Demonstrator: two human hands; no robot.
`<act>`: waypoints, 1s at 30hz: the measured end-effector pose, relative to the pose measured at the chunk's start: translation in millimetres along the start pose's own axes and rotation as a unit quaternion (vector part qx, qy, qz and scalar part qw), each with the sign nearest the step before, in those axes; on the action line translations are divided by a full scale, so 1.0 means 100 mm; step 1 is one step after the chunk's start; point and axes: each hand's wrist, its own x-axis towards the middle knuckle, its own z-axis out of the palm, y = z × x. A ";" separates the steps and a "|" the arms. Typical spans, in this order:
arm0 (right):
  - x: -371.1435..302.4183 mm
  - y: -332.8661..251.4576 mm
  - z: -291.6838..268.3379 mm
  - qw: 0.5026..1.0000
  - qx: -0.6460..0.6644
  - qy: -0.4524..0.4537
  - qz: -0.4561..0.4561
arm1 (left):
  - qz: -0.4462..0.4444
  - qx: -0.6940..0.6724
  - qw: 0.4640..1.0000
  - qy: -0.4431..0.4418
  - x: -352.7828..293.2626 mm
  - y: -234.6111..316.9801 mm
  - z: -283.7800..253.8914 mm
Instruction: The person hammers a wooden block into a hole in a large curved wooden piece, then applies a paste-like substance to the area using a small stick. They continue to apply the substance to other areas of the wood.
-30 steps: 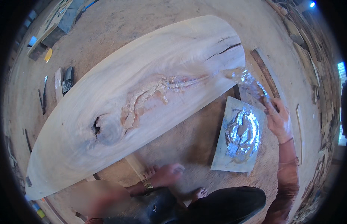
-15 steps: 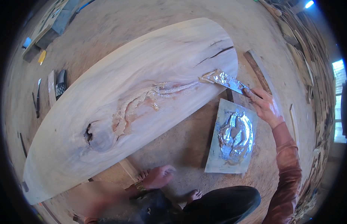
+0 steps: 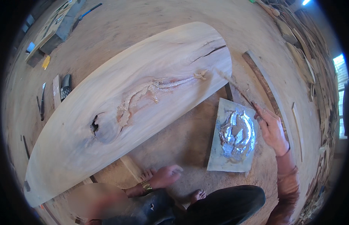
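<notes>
In my right hand [image 3: 272,129] I grip a putty knife [image 3: 240,90]. Its blade is turned nearly edge-on over the right end of a long, pale wooden slab [image 3: 174,48]. Light brown, wet-looking filler [image 3: 144,90] runs in a ragged band along the slab's crack, with a fresh dab at its right end. Below my right hand lies a flat board [image 3: 214,157] bearing a shiny heap of filler [image 3: 238,135]. My left hand [image 3: 167,177], with a patterned band at its wrist, hovers by my leg. Its fingers are loosely bent and apart, and they hold nothing.
A dark hole [image 3: 94,123] and another crack [image 3: 214,51] mark the slab. Beyond its left side lie a brush-like black tool [image 3: 66,86] and a thin-bladed tool [image 3: 42,101]. A curved wood strip [image 3: 264,78] lies right of the slab; stacked timber [image 3: 309,56] lines the right side.
The putty knife has come off the slab and turned edge-on, leaving a dab of filler at the crack's right end. My right hand has moved slightly down and right.
</notes>
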 end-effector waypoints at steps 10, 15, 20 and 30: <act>-0.07 -0.81 0.32 0.996 0.081 -0.030 0.010 | -0.001 0.017 1.000 -0.009 0.00 0.11 -0.05; -0.12 -0.93 0.43 0.993 0.119 -0.018 -0.019 | 0.003 0.013 1.000 -0.027 0.05 0.12 -0.03; -0.14 -0.87 0.06 0.942 0.245 -0.195 0.119 | 0.018 0.032 0.999 -0.027 0.07 0.14 0.00; 0.55 -0.05 0.01 0.967 -0.095 0.164 -0.170 | -0.018 0.018 1.000 -0.001 -0.09 0.15 -0.08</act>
